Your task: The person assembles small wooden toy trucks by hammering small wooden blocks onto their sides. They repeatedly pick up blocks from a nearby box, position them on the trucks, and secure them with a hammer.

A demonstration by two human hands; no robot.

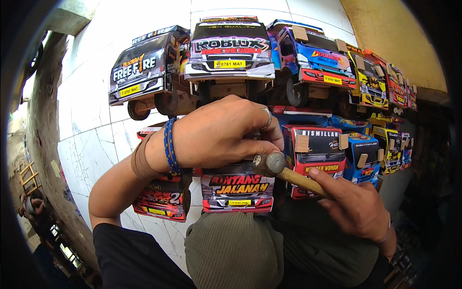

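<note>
My right hand [355,207] is wrapped round the wooden handle of a hammer [303,180]. Its worn metal head lies just below the thumb of my left hand [226,132]. That left hand is closed in a pinch over the top of a red and grey toy truck [238,190]; anything between its fingertips is hidden. The truck faces me, close to my knee, and the hand and hammer cover its upper part. Right beside it is a red toy truck with a black windshield [320,159], which carries small wooden blocks on its front.
Across the back runs a row of toy trucks, among them a black and white one [228,50] and a blue and red one [317,58]. More trucks, including a blue one [361,156], continue to the right. White tiles [91,111] lie at left, near a red truck [161,200].
</note>
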